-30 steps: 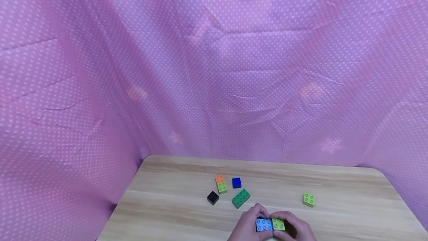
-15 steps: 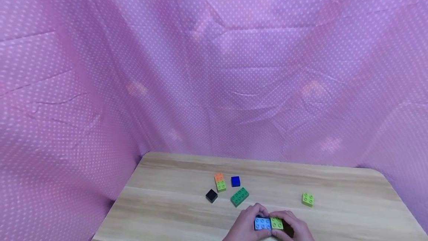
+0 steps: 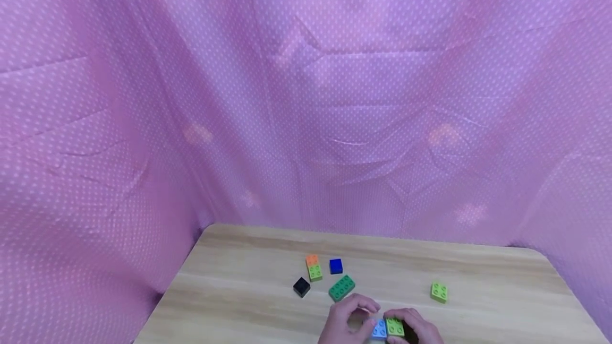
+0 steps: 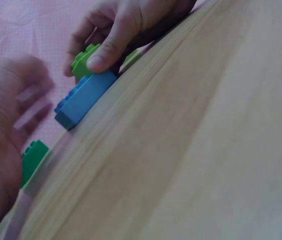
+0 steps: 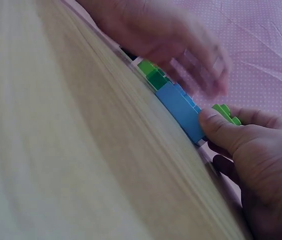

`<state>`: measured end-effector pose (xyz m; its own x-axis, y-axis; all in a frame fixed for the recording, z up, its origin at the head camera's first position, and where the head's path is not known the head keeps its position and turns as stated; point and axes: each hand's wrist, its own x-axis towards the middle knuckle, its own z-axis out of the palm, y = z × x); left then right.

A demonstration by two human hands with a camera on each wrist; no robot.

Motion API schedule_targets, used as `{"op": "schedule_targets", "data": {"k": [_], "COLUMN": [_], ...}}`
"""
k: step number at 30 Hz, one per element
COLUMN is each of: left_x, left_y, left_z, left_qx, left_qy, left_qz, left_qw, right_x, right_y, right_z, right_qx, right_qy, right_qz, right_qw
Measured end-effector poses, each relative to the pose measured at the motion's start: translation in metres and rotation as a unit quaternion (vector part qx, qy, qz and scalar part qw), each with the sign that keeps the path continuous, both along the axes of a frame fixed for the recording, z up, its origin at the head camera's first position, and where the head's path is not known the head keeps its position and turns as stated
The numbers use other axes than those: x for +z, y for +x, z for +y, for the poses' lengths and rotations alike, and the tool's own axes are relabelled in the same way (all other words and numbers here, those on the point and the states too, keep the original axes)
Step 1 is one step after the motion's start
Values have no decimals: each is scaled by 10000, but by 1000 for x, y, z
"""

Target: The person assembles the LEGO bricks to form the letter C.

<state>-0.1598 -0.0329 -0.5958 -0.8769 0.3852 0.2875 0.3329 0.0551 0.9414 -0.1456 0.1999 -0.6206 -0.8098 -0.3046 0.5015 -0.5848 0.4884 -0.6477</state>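
At the lower edge of the head view, a light blue brick [image 3: 378,330] stands on the table with a lime green brick [image 3: 394,327] at its right end. The lime brick rises higher than the blue one in the left wrist view and seems to sit on its end. My right hand [image 3: 421,325] pinches the lime brick, its thumb [image 5: 215,122] on the near side by the joint. My left hand [image 3: 340,324] is lifted off the blue brick's left end, fingers loosely bent and apart from it, blurred in both wrist views.
Beyond my left hand lie a dark green brick [image 3: 341,287], a black brick [image 3: 302,287], a dark blue brick [image 3: 336,266] and an orange brick [image 3: 312,260] adjoining a lime one [image 3: 315,272]. Another lime brick [image 3: 439,292] lies to the right. A dotted curtain [image 3: 306,121] surrounds the wooden table [image 3: 229,301].
My left hand has let go of the light blue brick and moved slightly left, its thumb and fingers spreading. The right hand keeps its pinch on the lime brick.
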Motion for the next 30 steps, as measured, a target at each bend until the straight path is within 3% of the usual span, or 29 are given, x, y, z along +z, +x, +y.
{"op": "schedule_targets", "data": {"k": [2, 3, 4, 5, 7, 8, 10, 11, 12, 13, 15, 19, 22, 26, 30], "left_x": [1, 0, -1, -3, -8, -9, -11, -11, -11, -11, -11, -14, -17, -20, -19], "left_y": [6, 6, 5, 4, -4, -8, -14, -17, -19, -20, -23, -25, -27, -30, -30], "left_z": [-3, -5, -9, -13, -25, -32, -50, -59, -68, -76, -89, -101, -104, -105, -105], "left_qx": [529, 892, 1320, 1855, 2930, 3386, 4100, 4333, 4515, 4638, 4727, 4409, 4088, 3824, 3744], "left_qy": [399, 513, 589, 582, 525, 485, 337, 235, 102, -69, -460, -1261, -1760, -2243, -2474], "left_qz": [691, 1188, 1759, 2315, 3270, 3514, 3533, 3407, 3212, 2947, 2367, 1213, 678, 588, 763], "left_qw": [9954, 9876, 9737, 9532, 8969, 8715, 8402, 8341, 8324, 8355, 8476, 8803, 8929, 8944, 8904], "right_x": [-1, -1, 0, 1, 3, 4, 6, 7, 8, 9, 10, 9, 7, 5, 7], "right_y": [3, 4, 5, 6, 7, 7, 7, 7, 7, 7, 8, 7, 5, -1, -8], "right_z": [1, 2, 3, 4, 5, 6, 6, 5, 5, 5, 4, 3, 1, -5, -12], "right_qx": [14, 39, 88, 137, 263, 288, 345, 293, 215, 103, -156, -565, -720, -953, -964], "right_qy": [0, -34, -69, -90, -153, -154, -145, -117, -63, -4, 108, 298, 401, 320, 31], "right_qz": [-223, -416, -599, -762, -1067, -1129, -1282, -1304, -1310, -1299, -1286, -1101, -888, -716, -940], "right_qw": [9998, 9991, 9981, 9970, 9938, 9931, 9910, 9910, 9911, 9915, 9915, 9919, 9926, 9924, 9909]}}
